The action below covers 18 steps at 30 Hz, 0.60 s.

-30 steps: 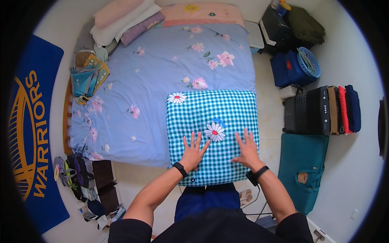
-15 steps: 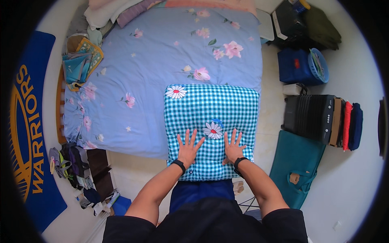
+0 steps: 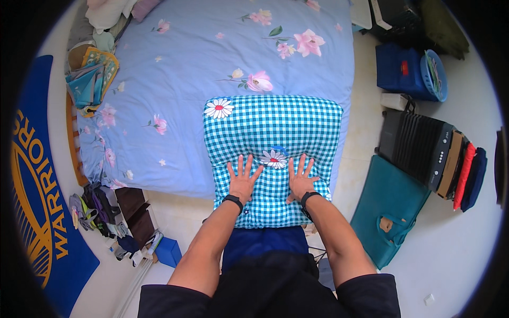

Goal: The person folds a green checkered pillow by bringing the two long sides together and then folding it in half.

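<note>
A teal-and-white checked pillow (image 3: 270,127) with daisy prints lies at the near edge of the bed (image 3: 185,74), its closest end reaching over my lap. My left hand (image 3: 242,184) rests flat on the left half of the pillow, fingers spread and pointing away from me. On the right half, my right hand (image 3: 300,184) lies the same way, thumb angled outward or inward I cannot tell. Between the two hands is a daisy print (image 3: 273,159). Shallow dents and creases show in the fabric around both palms. Each wrist wears a dark band.
Folded cloths (image 3: 93,79) lie at the bed's left edge. A shelf with bags (image 3: 98,206) stands at the lower left. To the right are a blue box (image 3: 397,69), a light-blue basket (image 3: 435,77), a black suitcase (image 3: 413,143) and a flat teal bag (image 3: 389,206).
My view has shifted, so the bed and pillow appear larger and higher. Both hands stay spread on the pillow, and the fabric looks slightly more dented around them.
</note>
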### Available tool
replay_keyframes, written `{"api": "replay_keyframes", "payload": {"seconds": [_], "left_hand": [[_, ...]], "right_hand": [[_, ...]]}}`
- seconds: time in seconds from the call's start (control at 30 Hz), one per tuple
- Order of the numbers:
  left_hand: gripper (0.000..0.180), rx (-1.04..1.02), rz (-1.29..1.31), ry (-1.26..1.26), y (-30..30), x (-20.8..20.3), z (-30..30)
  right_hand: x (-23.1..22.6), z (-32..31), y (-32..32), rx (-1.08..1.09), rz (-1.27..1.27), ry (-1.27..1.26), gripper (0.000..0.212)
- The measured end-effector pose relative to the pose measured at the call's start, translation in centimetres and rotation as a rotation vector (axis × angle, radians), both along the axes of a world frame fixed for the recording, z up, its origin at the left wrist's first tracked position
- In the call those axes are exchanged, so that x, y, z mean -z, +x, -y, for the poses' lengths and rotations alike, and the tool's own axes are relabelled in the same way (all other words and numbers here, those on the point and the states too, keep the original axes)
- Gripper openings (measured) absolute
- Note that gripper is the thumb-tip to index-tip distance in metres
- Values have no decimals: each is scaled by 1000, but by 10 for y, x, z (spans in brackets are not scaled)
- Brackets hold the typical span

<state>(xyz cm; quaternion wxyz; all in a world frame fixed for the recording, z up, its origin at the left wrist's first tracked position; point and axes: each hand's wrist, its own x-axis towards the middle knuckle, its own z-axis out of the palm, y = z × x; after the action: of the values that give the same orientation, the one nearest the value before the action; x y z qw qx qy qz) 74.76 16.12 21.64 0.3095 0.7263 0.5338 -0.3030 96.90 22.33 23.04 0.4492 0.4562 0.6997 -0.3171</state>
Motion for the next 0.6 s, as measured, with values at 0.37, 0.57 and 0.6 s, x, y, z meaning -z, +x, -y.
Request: {"api": "replay_keyframes", "payload": {"seconds": [0.37, 0.57, 0.6], "left_hand": [[130, 14, -3, -79, 2, 12, -5], [128, -1, -5, -119, 2, 17, -6], [127, -1, -8, -125, 1, 18, -5]], "right_hand": [[6, -5, 0, -7, 7, -25, 157], [9, -8, -2, 8, 20, -37, 154], [8, -7, -3, 10, 23, -42, 154]]}}
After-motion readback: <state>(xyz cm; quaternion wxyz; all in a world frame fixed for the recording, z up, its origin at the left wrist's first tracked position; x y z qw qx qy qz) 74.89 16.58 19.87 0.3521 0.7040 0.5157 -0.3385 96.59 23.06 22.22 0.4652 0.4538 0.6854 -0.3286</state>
